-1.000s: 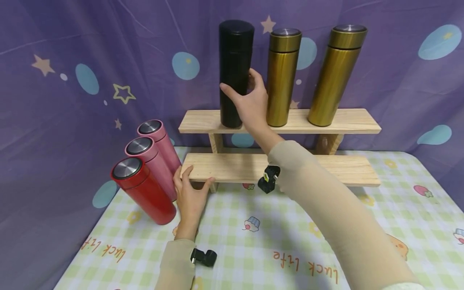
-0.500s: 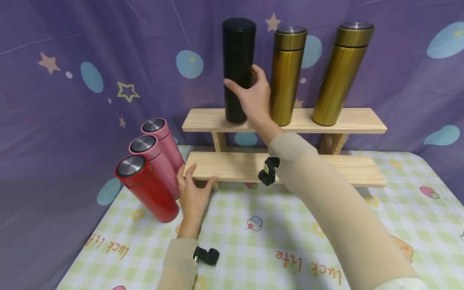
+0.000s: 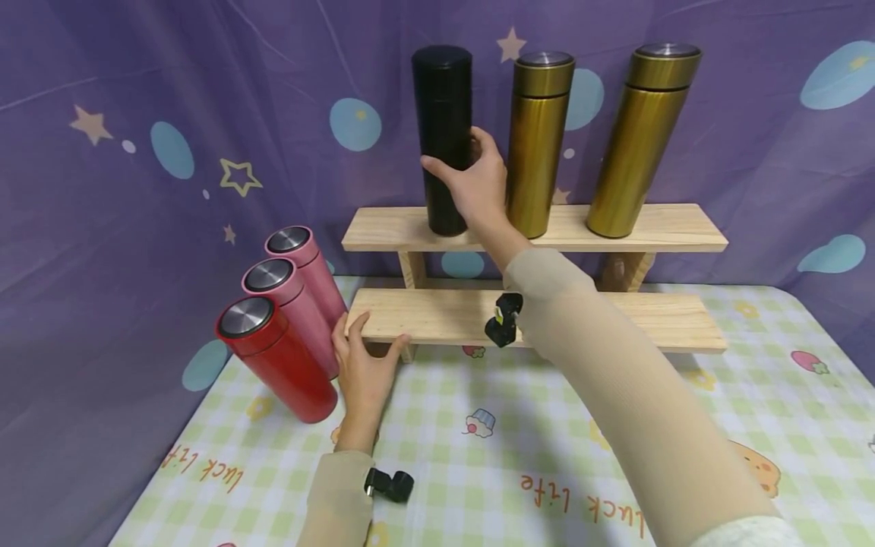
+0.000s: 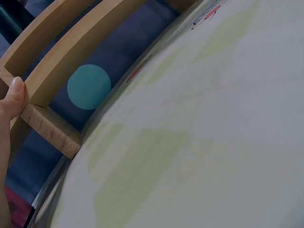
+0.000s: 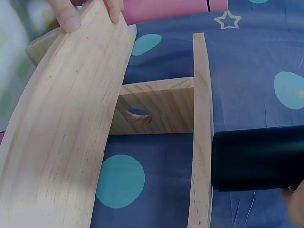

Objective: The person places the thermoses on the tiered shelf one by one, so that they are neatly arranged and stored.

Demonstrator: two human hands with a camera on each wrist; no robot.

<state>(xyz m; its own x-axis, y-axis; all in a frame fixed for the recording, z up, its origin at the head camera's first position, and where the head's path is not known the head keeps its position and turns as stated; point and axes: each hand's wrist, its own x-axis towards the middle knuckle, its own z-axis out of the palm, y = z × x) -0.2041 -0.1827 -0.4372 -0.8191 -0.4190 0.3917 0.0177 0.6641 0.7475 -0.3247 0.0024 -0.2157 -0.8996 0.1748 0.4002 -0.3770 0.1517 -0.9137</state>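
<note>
On the left part of the upper shelf board [image 3: 383, 228], my right hand [image 3: 480, 186] grips a black thermos bottle [image 3: 443, 106] around its middle, thumb on the near side. The bottle's base meets the board in the right wrist view, where the black bottle [image 5: 256, 159] lies across the right side. My left hand [image 3: 365, 372] holds the left end of the lower shelf board [image 3: 437, 315], fingers on its top and thumb at its front edge. That thumb [image 4: 15, 90] presses the wood in the left wrist view. Two gold thermos bottles [image 3: 540, 152] [image 3: 639, 152] stand right of the black one.
Left of the wooden rack stand a red thermos bottle [image 3: 280, 361] and two pink thermos bottles [image 3: 294, 311] [image 3: 317, 270], close to my left hand. A purple patterned curtain [image 3: 273, 68] hangs behind. The rack stands on a green checked tablecloth [image 3: 465, 471].
The black bottle's base has shifted slightly back and right on the upper board, and its top has tipped a little left, with my right hand still around it. My left hand stays put.
</note>
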